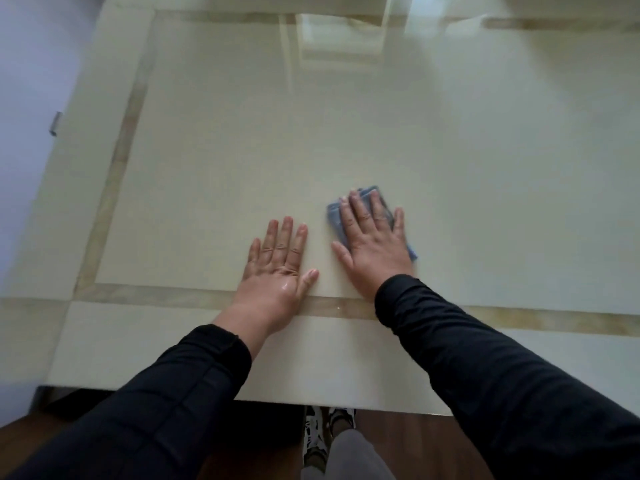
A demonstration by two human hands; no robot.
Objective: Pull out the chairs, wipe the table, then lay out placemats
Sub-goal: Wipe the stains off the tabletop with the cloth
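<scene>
Right hand lies flat, fingers straight and spread, pressing a folded blue cloth onto the counter; cloth peeks out at 12 and 9 o'clock of the hand, plus a corner at 4 o'clock. Left hand is flat and empty, palm down at 9 o'clock of the right one, near but apart, looks like bracing. Wiping step is under way; no placemats or chairs in view. Risks, as judgement: cloth is only pinned by an open palm, not gripped, so a fast sweep could leave it behind or bunch it under the fingers, giving streaks. Glossy top looks slick and the left hand shows a wet shine, so the bracing palm may slide if weight goes onto it. Far edge at 12 o'clock and left side at 9 o'clock are a long reach, so they may get missed. Laying mats on a damp top could trap moisture.
</scene>
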